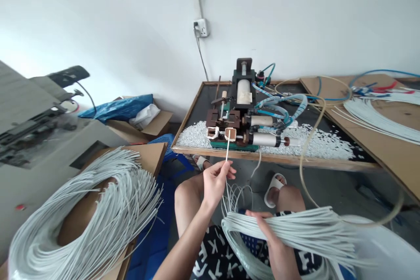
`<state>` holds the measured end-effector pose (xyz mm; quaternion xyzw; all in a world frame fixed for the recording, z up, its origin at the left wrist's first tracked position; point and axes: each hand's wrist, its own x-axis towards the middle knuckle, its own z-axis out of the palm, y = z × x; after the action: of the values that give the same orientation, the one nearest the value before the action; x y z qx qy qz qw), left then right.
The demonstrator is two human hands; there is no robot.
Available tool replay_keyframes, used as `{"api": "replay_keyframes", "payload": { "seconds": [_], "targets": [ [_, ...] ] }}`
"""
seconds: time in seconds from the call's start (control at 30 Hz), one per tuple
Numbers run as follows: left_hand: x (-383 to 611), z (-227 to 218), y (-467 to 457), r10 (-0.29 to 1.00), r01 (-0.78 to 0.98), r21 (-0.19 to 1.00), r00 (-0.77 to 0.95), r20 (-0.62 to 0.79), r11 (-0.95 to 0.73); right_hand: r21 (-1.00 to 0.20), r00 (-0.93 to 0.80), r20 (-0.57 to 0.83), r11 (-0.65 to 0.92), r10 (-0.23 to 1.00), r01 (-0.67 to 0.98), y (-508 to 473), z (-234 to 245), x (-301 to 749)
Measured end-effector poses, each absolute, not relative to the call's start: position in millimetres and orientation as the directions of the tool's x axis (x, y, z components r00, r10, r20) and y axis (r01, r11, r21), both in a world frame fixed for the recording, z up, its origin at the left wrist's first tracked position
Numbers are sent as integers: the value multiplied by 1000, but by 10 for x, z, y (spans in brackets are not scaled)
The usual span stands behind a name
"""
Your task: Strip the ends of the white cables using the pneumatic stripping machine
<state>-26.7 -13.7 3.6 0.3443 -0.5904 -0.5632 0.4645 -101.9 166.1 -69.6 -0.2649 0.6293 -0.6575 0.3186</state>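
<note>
Left hand [215,181] pinching a thin white insulated wire [227,153], feeding its tip into the benchtop pneumatic stripping machine [244,118], right hand [262,223] gripping the white wire bundle [305,227] on the lap.

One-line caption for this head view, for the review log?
Left hand feeds one white wire into a pneumatic bench machine; right hand steadies a wire bundle on the lap.

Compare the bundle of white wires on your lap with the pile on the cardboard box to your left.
The lap bundle is gathered tight and gripped by the right hand; the box pile lies loose, fanned out and untouched. The lap bundle runs mostly sideways; the box pile arcs over the cardboard box. One wire in the left hand points at the machine. Both are the same pale white wire.
</note>
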Motion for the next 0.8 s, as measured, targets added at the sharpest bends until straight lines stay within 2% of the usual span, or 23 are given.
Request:
{"api": "replay_keyframes", "payload": {
  "seconds": [0.1,0.2,0.3,0.47,0.53,0.7,0.8],
  "targets": [
    [-278,12,-284,-951,143,981,-261,164,130,-966,-655,-174,1,-735,257,1631,-769,-1015],
    [-306,-6,-364,-959,160,978,-229,168,133,-935,-637,-223,-22,-738,353,1606,-748,-1032],
    [-355,7,-427,-960,171,977,-226,162,125,-936,-649,-177,-78,-740,344,1621,-645,-1042],
    [-434,12,-490,-954,148,982,-260,151,115,-989,-688,-39,-69,-724,129,1661,-519,-992],
    [-435,-7,-489,-955,135,986,-263,135,102,-983,-684,-65,-72,-727,170,1657,-522,-961],
    [-395,-27,-483,-959,127,989,-262,104,73,-941,-682,-233,-18,-694,339,1622,-563,-933],
    [-403,-14,-505,-963,138,989,-255,82,48,-913,-667,-254,-55,-701,405,1607,-561,-951]
  ]
}}
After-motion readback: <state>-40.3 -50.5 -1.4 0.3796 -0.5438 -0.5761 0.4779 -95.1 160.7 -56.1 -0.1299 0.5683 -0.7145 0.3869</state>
